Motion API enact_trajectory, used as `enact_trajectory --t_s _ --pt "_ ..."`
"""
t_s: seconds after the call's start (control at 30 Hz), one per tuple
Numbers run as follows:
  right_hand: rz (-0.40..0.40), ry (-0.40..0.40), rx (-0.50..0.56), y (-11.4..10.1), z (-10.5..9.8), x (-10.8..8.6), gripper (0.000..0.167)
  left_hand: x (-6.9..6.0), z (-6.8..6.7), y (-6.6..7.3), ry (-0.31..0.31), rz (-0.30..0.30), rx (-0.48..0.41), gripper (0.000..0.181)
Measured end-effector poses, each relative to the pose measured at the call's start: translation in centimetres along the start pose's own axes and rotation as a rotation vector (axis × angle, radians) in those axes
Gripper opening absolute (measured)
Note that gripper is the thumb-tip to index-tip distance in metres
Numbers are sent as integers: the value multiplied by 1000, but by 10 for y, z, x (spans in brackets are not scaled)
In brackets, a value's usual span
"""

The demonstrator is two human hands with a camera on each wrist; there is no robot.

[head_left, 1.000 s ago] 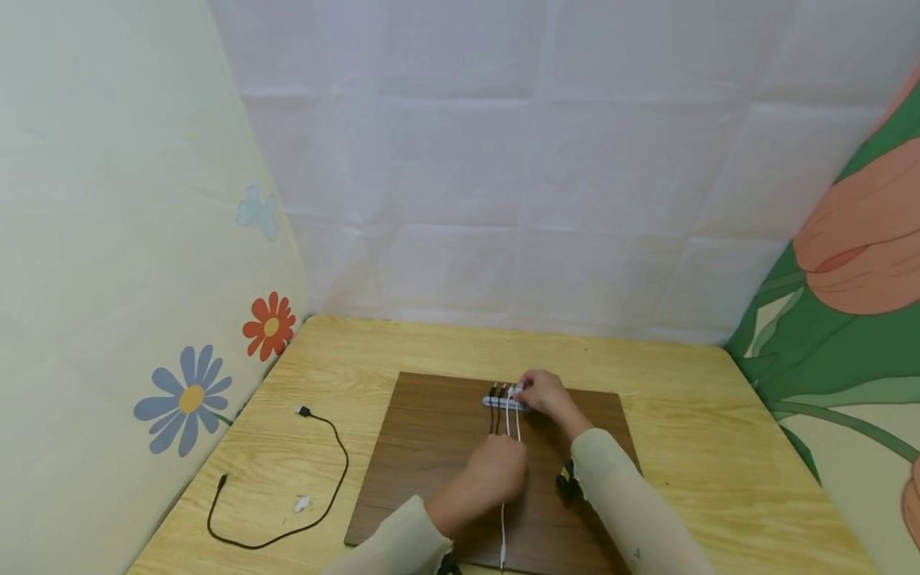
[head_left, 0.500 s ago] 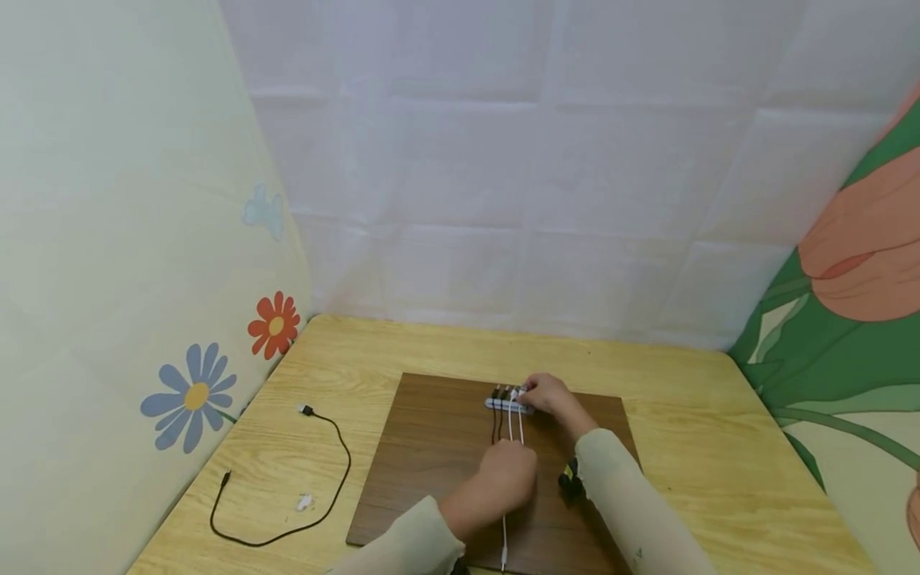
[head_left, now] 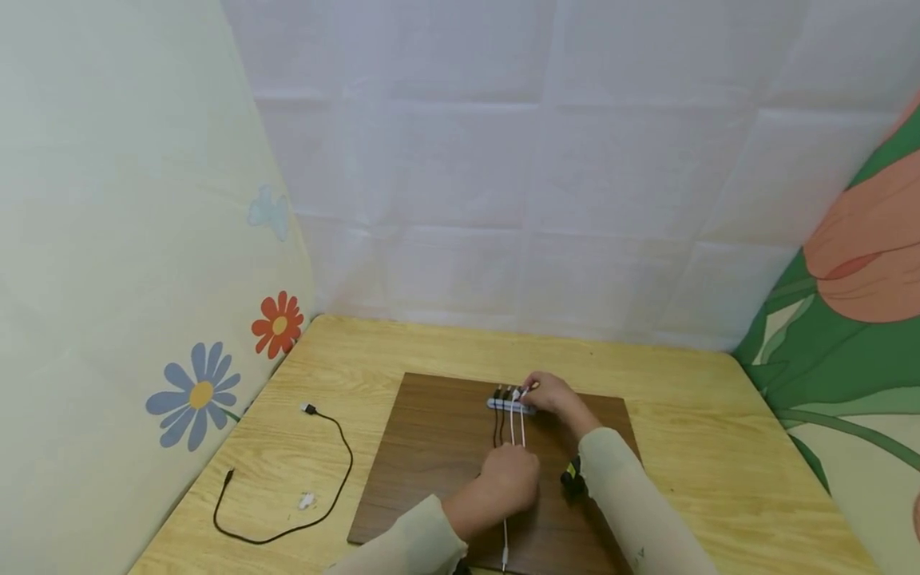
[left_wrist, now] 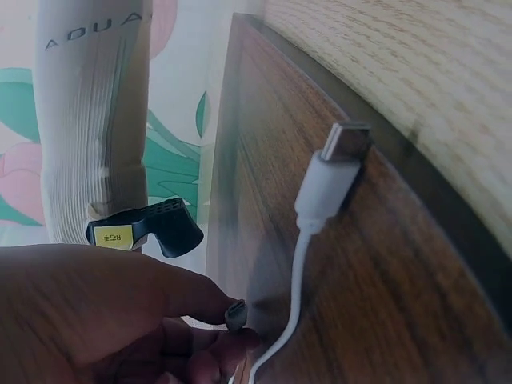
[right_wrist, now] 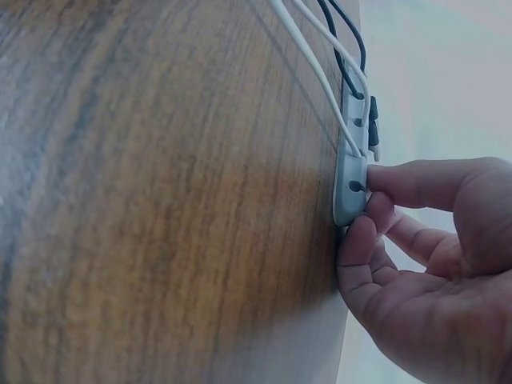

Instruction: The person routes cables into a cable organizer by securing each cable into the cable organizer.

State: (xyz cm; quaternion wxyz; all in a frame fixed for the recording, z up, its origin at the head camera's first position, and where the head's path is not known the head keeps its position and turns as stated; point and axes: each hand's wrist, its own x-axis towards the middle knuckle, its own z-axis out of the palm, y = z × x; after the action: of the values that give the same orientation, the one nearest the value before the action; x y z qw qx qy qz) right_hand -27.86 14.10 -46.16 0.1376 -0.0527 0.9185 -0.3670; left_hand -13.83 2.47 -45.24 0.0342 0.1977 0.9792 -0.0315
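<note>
A pale grey-blue cable clip strip point(right_wrist: 346, 180) sits along the far edge of the brown wooden board point(head_left: 424, 447). Two black cables point(head_left: 494, 431) and two white cables point(head_left: 512, 427) run through its slots. At the strip's right end, my right hand point(head_left: 549, 393) pinches a white cable's plug end, mostly hidden by the fingers in the right wrist view. Over the middle of the board my left hand point(head_left: 506, 479) pinches a small plug point(left_wrist: 236, 315) between thumb and finger. Another white cable's USB-C plug point(left_wrist: 324, 180) lies at the board's near edge.
A loose black USB cable point(head_left: 348, 463) lies curved on the light wooden table point(head_left: 690, 447), left of the board. Within its curve is a small white item point(head_left: 307, 501). A white sheet point(head_left: 532, 160) hangs behind the table, with flower-patterned sheets at both sides.
My left hand has shifted slightly right and toward me, still gripping its cable end. My right hand stays at the strip's right end, its fingers barely moved. The head view has shifted a little.
</note>
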Motion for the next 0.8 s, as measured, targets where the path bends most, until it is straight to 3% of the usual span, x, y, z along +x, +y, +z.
enact_trajectory --t_s 0.43,0.8 --pt "-31 -38 65 7 2 -7 17 -6 4 -1 -24 1 31 13" --pt "-23 -1 47 2 3 0 16 -6 0 -11 -22 0 -7 15"
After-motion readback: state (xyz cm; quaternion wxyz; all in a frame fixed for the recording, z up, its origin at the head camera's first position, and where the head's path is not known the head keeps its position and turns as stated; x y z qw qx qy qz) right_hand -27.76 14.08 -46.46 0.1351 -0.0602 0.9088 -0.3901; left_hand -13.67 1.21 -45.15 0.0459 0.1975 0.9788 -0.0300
